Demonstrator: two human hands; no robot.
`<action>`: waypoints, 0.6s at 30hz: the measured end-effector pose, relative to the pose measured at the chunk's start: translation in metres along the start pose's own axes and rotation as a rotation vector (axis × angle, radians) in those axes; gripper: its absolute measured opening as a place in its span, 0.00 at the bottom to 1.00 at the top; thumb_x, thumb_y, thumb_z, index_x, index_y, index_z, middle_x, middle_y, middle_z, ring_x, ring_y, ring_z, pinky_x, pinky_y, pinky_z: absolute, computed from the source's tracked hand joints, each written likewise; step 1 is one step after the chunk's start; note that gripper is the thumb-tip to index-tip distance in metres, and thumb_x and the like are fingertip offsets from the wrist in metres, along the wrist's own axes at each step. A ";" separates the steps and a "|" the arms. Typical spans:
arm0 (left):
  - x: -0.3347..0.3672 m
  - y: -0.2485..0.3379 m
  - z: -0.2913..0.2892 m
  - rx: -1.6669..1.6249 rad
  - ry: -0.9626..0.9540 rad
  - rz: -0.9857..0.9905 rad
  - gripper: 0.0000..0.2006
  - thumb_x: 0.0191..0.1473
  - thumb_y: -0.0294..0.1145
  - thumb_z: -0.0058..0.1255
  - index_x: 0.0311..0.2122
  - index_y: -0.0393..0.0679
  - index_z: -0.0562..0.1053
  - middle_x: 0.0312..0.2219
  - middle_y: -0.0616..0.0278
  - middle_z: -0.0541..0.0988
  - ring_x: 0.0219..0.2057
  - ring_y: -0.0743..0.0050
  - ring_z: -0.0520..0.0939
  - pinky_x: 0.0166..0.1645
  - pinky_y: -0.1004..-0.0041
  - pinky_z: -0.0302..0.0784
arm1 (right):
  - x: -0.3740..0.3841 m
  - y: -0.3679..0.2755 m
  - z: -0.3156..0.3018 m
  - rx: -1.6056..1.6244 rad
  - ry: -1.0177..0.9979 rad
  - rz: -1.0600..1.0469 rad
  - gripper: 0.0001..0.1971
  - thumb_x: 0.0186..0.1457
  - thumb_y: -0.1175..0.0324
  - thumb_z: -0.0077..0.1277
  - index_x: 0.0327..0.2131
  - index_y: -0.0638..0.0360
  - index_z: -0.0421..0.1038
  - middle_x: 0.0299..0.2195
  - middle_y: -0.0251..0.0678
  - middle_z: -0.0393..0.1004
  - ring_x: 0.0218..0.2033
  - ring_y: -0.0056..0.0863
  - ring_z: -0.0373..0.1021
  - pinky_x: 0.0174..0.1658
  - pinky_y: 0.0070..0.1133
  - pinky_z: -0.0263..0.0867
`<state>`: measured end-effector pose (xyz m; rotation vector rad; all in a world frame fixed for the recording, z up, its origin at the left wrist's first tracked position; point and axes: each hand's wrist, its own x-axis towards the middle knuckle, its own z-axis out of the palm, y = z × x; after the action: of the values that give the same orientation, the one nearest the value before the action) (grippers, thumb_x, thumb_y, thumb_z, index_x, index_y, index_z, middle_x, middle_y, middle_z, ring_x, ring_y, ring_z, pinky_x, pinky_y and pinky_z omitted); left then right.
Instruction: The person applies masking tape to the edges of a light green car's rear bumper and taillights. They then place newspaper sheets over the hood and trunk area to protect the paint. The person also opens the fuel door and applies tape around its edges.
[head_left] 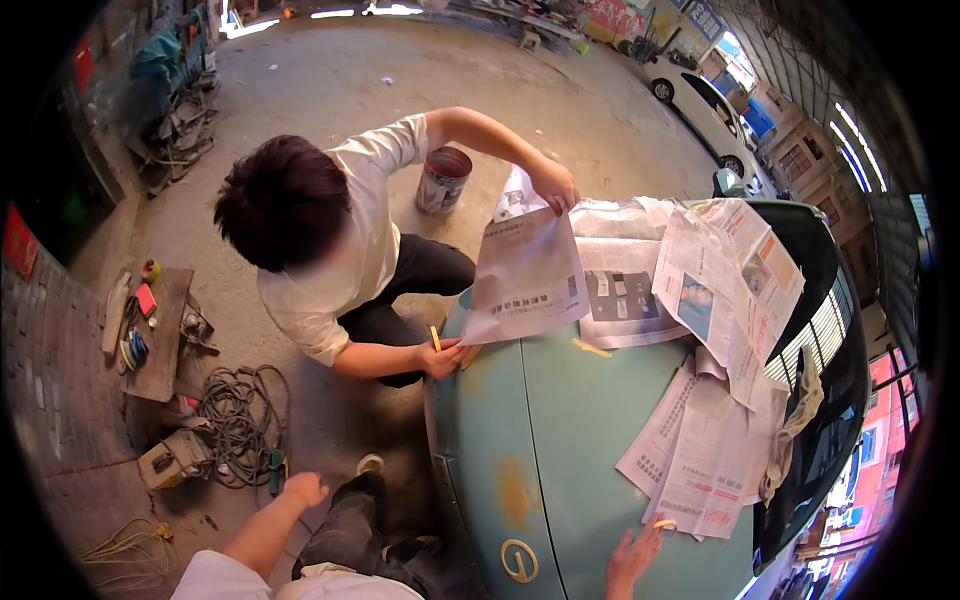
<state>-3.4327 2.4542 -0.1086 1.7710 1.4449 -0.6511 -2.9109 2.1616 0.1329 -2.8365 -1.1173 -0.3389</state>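
My right hand (632,556) lies on the pale green car panel (600,430), fingers stretched out, at the lower edge of a newspaper sheet (705,465). At its fingertips is a short yellowish piece of tape (664,524). Over the floor at lower left, my left hand (305,489) is closed; what it holds, if anything, is hidden. Across the panel a co-worker (355,215) in a light shirt holds up another newspaper sheet (530,280) with both hands. A yellow tool or strip (436,338) shows at that person's near hand. More newspaper (725,280) covers the panel's far side.
A paint-stained bucket (443,182) stands behind the co-worker. On the floor at left lie a coiled cable (240,425), a yellowish box-shaped machine (175,459) and a board (160,335) with tape rolls. Dark car glass (825,330) borders the newspaper. A white car (700,110) stands farther back.
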 end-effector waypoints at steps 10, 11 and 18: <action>0.030 0.057 -0.068 -0.100 0.101 0.122 0.20 0.54 0.46 0.48 0.46 0.43 0.75 0.43 0.49 0.79 0.47 0.50 0.78 0.52 0.57 0.73 | 0.038 -0.020 0.048 -0.139 0.039 0.081 0.32 0.59 0.64 0.44 0.64 0.65 0.50 0.64 0.51 0.53 0.65 0.47 0.51 0.65 0.38 0.44; 0.028 0.061 -0.062 -0.086 0.057 0.133 0.20 0.54 0.46 0.48 0.46 0.44 0.75 0.43 0.49 0.79 0.47 0.50 0.78 0.52 0.57 0.73 | 0.038 -0.018 0.053 -0.159 0.061 0.077 0.31 0.59 0.64 0.43 0.64 0.65 0.51 0.64 0.51 0.53 0.65 0.47 0.51 0.65 0.38 0.43; 0.015 0.059 -0.002 0.090 -0.229 0.151 0.22 0.54 0.49 0.47 0.48 0.45 0.74 0.46 0.51 0.78 0.49 0.53 0.77 0.53 0.58 0.73 | 0.038 -0.022 0.053 -0.134 0.149 0.070 0.29 0.59 0.63 0.40 0.62 0.64 0.56 0.62 0.51 0.58 0.63 0.47 0.55 0.64 0.37 0.45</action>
<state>-3.3724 2.4599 -0.1058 1.7885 1.1328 -0.8207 -2.8895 2.2103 0.0898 -2.8972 -1.0006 -0.6304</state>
